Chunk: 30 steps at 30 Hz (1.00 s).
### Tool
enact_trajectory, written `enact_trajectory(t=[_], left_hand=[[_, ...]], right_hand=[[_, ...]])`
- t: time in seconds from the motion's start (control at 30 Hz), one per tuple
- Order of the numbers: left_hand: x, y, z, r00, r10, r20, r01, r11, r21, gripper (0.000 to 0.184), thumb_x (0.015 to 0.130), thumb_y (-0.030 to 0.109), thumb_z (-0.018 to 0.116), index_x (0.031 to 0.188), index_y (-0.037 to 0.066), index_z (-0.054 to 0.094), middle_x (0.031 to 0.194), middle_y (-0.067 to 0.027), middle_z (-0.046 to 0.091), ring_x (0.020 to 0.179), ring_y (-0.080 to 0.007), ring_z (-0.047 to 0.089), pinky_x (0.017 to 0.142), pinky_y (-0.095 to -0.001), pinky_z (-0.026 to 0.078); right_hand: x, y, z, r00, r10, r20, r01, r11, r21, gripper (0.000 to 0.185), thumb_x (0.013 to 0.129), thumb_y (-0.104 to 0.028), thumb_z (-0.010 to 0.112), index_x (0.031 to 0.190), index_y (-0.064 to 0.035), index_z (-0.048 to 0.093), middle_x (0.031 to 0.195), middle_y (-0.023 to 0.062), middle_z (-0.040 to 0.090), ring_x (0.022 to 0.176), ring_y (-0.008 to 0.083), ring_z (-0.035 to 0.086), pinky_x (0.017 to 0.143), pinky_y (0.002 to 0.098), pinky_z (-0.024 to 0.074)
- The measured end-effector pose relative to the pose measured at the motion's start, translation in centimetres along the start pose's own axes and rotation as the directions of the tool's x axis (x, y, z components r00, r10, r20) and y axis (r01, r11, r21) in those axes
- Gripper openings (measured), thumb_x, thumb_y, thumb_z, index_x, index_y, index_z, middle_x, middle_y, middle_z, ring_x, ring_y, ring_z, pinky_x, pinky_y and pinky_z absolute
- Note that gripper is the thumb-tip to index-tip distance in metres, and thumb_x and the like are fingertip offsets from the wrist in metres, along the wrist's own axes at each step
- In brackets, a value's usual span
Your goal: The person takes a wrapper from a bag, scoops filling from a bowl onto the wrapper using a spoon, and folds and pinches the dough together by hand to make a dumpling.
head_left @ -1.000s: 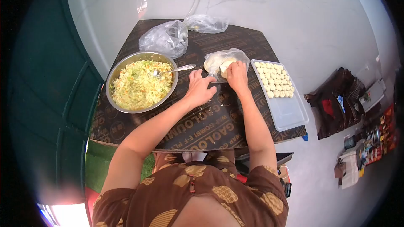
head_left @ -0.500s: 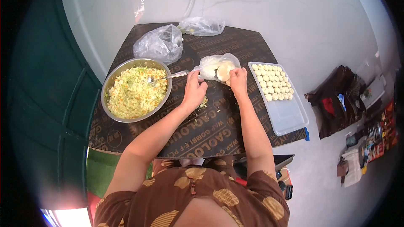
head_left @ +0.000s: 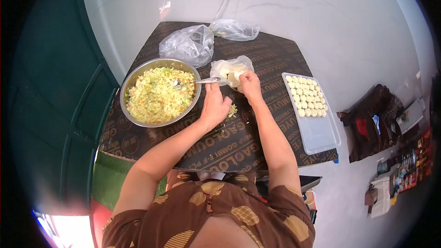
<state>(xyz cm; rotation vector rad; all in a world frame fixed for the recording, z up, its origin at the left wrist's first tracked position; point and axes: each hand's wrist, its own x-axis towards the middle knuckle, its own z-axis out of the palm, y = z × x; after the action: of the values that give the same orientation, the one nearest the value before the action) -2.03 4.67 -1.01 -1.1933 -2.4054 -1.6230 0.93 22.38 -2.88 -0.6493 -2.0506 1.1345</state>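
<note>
On the dark table, a clear plastic bag [head_left: 248, 62] holds round, pale dough wrappers [head_left: 232, 74]. My right hand [head_left: 251, 87] is at the bag's near right side, its fingers closed on the edge of a wrapper. My left hand [head_left: 215, 107] is left of the bag, fingers stretched forward and thumb apart, with nothing visible in it. Its fingertips lie just below the handle of a metal spoon [head_left: 207, 81]; whether they touch it I cannot tell. The spoon rests in a steel bowl [head_left: 123, 96] of chopped vegetable filling [head_left: 161, 94].
At the right, a clear plastic tray [head_left: 319, 138] bears rows of small pleated dumplings [head_left: 307, 96] at its far end. Two crumpled plastic bags [head_left: 187, 46] lie by the back wall. Filling scraps [head_left: 232, 110] are scattered near my left hand.
My left hand has come off the wrapper bag and moved back toward the spoon handle. My right hand remains at the wrappers. The whole view has shifted slightly.
</note>
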Motion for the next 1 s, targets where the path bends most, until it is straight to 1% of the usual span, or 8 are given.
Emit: enact_trajectory(t=[0.23,0.33,0.37,0.43,0.57,0.6,0.83,1.0], left_hand=[[-3.2,1.4,-2.6,0.995,0.103,0.014,-0.103,0.961,0.258,0.045,0.084,0.014,0.059,0.127,0.003,0.051,0.121,-0.0283,0.048,0.106,-0.0388,0.056,0.081,-0.0416,0.048],[-2.4,1.2,-3.0,0.939,-0.135,0.317,0.113,0.99,0.088,0.03,0.092,0.027,0.058,0.106,0.002,0.064,0.08,-0.0134,0.064,0.071,-0.0309,0.062,0.066,-0.0382,0.052],[-2.3,1.0,-2.6,0.94,-0.137,0.314,0.115,0.99,0.086,0.03,0.092,0.027,0.058,0.106,0.002,0.064,0.08,-0.0134,0.064,0.071,-0.0309,0.062,0.066,-0.0382,0.052],[-2.2,0.6,-1.8,0.895,-0.247,0.371,0.405,0.798,-0.447,0.038,0.094,0.034,0.058,0.105,-0.002,0.063,0.091,-0.0126,0.065,0.073,-0.0205,0.062,0.062,-0.0311,0.051],[-2.2,-0.6,-1.0,0.907,-0.236,0.349,0.422,0.496,-0.759,0.04,0.095,0.032,0.058,0.112,-0.005,0.058,0.101,-0.0117,0.065,0.085,-0.0171,0.066,0.069,-0.027,0.053],[-2.2,-0.6,-1.1,0.904,-0.253,0.344,0.426,0.477,-0.768,0.031,0.097,0.022,0.054,0.113,-0.004,0.056,0.101,-0.0115,0.066,0.087,-0.0184,0.067,0.074,-0.0279,0.055],[-2.5,-1.0,-1.5,0.895,-0.236,0.378,0.446,0.453,-0.772,0.022,0.097,0.008,0.046,0.113,-0.005,0.054,0.101,-0.0142,0.066,0.083,-0.0209,0.069,0.073,-0.0309,0.058],[-2.5,-0.8,-1.3,0.893,-0.234,0.384,0.448,0.539,-0.713,0.021,0.097,0.007,0.047,0.112,-0.006,0.054,0.096,-0.0161,0.067,0.073,-0.0216,0.07,0.062,-0.0278,0.058]], right_hand=[[-2.8,0.0,-2.2,0.977,-0.2,-0.071,0.191,0.975,-0.111,0.015,0.085,-0.015,0.059,0.088,-0.0003,0.062,0.12,0.0192,0.058,0.112,0.0304,0.055,0.095,0.0365,0.0412],[-5.0,-2.7,-3.0,0.984,-0.176,-0.018,0.177,0.982,0.061,0.01,0.086,-0.01,0.059,0.089,-0.0011,0.061,0.127,0.0201,0.055,0.117,0.0303,0.053,0.096,0.0364,0.041],[-5.4,-3.3,-3.0,0.989,-0.145,0.04,0.134,0.968,0.21,0.007,0.087,-0.007,0.058,0.089,-0.0015,0.06,0.13,0.0205,0.053,0.12,0.0298,0.052,0.097,0.0364,0.0408],[-6.1,-3.7,-2.9,0.96,-0.269,0.076,0.254,0.954,0.161,0.005,0.087,-0.005,0.058,0.089,-0.0019,0.06,0.131,0.02,0.052,0.12,0.0284,0.052,0.096,0.0358,0.0415],[-6.8,-3.1,-2.6,0.835,-0.484,0.263,0.471,0.875,0.115,0.006,0.086,-0.006,0.061,0.089,-0.003,0.058,0.132,0.019,0.05,0.117,0.0353,0.053,0.093,0.038,0.0434],[-6.9,-3.0,-2.6,0.782,-0.559,0.277,0.576,0.817,0.021,0.011,0.084,-0.002,0.062,0.095,-0.0027,0.059,0.133,0.0151,0.052,0.113,0.0243,0.056,0.092,0.0333,0.0451],[-6.9,-1.5,-2.5,0.951,-0.176,0.254,0.097,0.951,0.295,0.024,0.091,-0.01,0.061,0.112,0.0009,0.059,0.105,0.0138,0.065,0.094,0.0193,0.063,0.079,0.0302,0.0494],[-7.4,-2.5,-2.8,0.902,-0.147,0.406,-0.023,0.922,0.385,0.015,0.089,-0.009,0.065,0.101,-0.0002,0.064,0.084,-0.0007,0.064,0.073,0.0053,0.054,0.066,0.0228,0.0453]])
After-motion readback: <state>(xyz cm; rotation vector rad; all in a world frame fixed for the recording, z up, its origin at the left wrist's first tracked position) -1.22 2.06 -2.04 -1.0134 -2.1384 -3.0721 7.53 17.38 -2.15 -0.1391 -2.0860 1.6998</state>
